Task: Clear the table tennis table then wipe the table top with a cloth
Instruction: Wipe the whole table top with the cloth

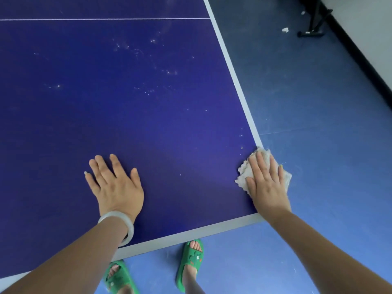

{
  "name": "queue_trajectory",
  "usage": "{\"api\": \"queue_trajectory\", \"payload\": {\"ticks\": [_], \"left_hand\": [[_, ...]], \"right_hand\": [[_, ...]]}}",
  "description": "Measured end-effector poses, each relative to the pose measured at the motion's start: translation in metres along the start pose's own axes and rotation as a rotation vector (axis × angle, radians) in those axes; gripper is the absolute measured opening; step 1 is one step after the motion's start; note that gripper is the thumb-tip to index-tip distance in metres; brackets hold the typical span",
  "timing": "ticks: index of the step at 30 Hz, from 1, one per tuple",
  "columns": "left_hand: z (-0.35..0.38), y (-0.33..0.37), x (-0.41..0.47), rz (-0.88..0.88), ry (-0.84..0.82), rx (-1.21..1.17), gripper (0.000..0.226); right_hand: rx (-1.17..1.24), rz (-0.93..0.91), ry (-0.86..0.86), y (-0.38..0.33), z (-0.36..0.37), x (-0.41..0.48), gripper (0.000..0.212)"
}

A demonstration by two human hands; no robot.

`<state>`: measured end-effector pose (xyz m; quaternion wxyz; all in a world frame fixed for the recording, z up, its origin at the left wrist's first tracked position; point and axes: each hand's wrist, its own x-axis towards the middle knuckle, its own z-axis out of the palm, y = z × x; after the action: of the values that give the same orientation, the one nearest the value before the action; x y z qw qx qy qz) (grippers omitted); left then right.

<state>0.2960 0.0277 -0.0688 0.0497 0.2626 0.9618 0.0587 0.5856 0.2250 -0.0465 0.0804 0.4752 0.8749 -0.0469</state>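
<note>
One cloth beneath right hand

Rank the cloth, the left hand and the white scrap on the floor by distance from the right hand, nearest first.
1. cloth, pressed under the right hand.
2. left hand, flat on the table, leftward.
3. white scrap, far ahead on the floor.
</note>
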Motion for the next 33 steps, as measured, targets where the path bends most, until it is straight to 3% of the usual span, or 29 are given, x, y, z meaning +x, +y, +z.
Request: {"api": "queue_trajectory", "payload": {"ticks": [2,6,9,10,13,15,18,23,25,29,33], "left_hand": [[-0.001,0.000,0.000,-0.009,0.010,-0.003,0.067],[0.001,0.002,0.000,-0.012,0.038,-0.016,0.067],[0.001,0.002,0.000,-0.012,0.046,-0.001,0.067],[0.000,0.002,0.000,-0.013,0.047,0.003,0.067],[-0.002,0.004,-0.002,-0.018,0.044,-0.002,0.066],[-0.003,0.005,-0.002,-0.015,0.049,0.004,0.067],[-0.004,0.006,-0.001,-0.022,0.043,0.013,0.068],[-0.001,0.003,-0.001,-0.022,0.044,0.021,0.067],[0.000,0.003,0.000,-0.022,0.045,0.032,0.067],[-0.001,0.004,-0.001,-0.020,0.047,0.025,0.065],[-0.001,0.004,-0.001,-0.014,0.057,0.022,0.071]], "right_hand": [[-0.026,-0.007,0.026,-0.027,0.004,-0.006,0.063],[-0.004,-0.369,0.045,-0.083,0.019,-0.036,0.059],[-0.058,-0.520,0.027,-0.071,0.014,-0.010,0.058],[-0.081,-0.465,0.048,-0.060,0.010,0.008,0.058],[-0.001,-0.069,0.056,-0.023,-0.003,0.055,0.056],[0.081,0.050,0.069,-0.018,-0.001,0.051,0.057],[0.083,-0.037,0.095,-0.043,0.010,0.006,0.059],[-0.031,-0.497,-0.041,-0.050,0.014,-0.002,0.057],[-0.051,-0.438,0.007,-0.030,0.003,0.038,0.058],[0.088,-0.048,-0.016,-0.001,-0.015,0.093,0.055],[0.047,-0.025,0.010,0.002,-0.003,0.029,0.056]]}}
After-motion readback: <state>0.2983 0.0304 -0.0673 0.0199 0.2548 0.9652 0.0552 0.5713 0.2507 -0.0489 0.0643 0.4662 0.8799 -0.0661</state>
